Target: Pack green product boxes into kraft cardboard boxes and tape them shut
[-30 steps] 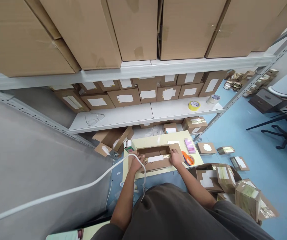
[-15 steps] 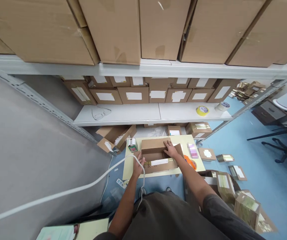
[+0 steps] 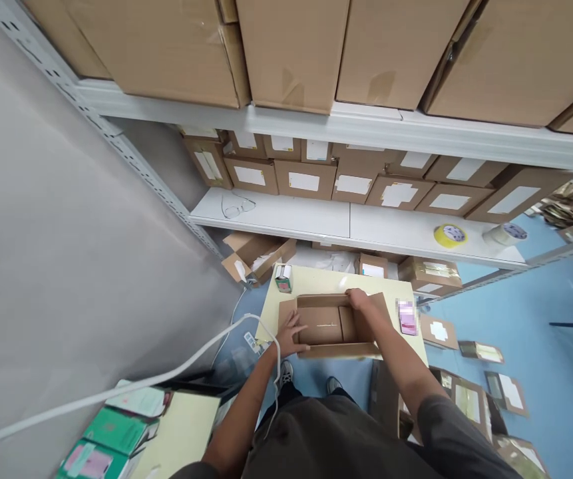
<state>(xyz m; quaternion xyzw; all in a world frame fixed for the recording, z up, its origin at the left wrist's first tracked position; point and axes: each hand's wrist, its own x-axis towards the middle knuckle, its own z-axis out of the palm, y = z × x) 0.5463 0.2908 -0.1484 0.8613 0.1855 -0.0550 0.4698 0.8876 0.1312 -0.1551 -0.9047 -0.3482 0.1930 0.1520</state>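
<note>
A brown cardboard box (image 3: 335, 324) lies on a small pale yellow table (image 3: 316, 281) below me, its flaps spread out. My left hand (image 3: 292, 333) lies flat with spread fingers on the box's left inner flap. My right hand (image 3: 359, 300) reaches over the box's far right part, fingers curled on the far flap's edge. A white cable (image 3: 131, 386) runs from the left edge to my left wrist.
A small green-and-white carton (image 3: 283, 278) and a blurred pink item (image 3: 407, 317) sit on the table. Grey shelving (image 3: 351, 226) holds labelled boxes, glasses (image 3: 236, 207), a yellow tape roll (image 3: 448, 235) and a white roll (image 3: 504, 233). Cardboard pieces (image 3: 476, 392) litter the blue floor at right. Green books (image 3: 116, 432) lie at lower left.
The view swung leftward and down. The box's labelled front flap is now folded down flat. My left hand moved onto the box's left flap; my right hand shifted to the far flap.
</note>
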